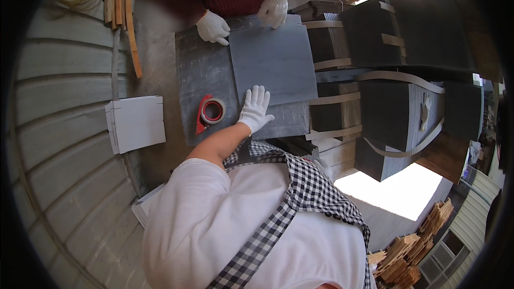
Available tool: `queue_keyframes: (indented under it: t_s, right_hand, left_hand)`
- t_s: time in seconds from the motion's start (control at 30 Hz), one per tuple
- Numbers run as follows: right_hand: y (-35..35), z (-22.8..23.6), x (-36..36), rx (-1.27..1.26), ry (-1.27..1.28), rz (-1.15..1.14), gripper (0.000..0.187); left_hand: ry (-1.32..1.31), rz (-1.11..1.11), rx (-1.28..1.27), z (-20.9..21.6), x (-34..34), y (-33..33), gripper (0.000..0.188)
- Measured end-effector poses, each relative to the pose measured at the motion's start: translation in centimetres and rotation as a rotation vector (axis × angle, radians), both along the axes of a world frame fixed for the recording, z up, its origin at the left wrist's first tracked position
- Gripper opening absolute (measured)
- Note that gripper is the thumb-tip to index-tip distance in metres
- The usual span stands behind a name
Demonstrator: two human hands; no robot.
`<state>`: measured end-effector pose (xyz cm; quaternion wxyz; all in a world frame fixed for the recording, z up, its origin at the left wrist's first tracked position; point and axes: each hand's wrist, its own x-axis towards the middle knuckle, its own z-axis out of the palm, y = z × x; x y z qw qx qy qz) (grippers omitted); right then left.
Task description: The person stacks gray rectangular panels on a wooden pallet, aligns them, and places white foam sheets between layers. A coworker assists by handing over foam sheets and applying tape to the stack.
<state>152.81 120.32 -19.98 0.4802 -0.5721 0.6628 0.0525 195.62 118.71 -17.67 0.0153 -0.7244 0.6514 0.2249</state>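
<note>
My left hand [256, 108], in a white knit glove, lies flat with spread fingers on the near edge of a smooth grey rectangular panel [273, 59]. The panel rests on a larger, scuffed dark grey work surface [201, 67]. Left of my hand, a red tape dispenser [209, 112] with a roll of tape lies on that surface. Across from me, a co-worker's two white-gloved hands [213, 27] are at the panel's far side. My right hand is mostly hidden behind my checked apron; only a pale shape [324, 168] shows there, its fingers not visible.
Strapped stacks of dark panels [401, 32] stand to the right, one with a white glove [425, 111] on it. A white carton stack [139, 123] is at left by a ribbed wall [64, 96]. Wooden strips [128, 21] lean far left; wood pieces [407, 251] lie lower right.
</note>
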Motion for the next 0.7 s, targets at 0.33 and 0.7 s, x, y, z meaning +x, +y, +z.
queue_keyframes:
  t_s: [0.33, 0.7]
  right_hand:
    - [-2.2, 3.4, 5.4, -0.041, -0.016, 0.071, 0.037]
    - [-2.8, 2.5, 5.2, -0.057, -0.03, 0.112, 0.038]
  left_hand:
    - [-0.031, -0.061, -0.016, -0.6, 0.6, 0.0, 0.096]
    - [-0.022, -0.058, -0.036, -1.0, 0.5, 0.2, 0.095]
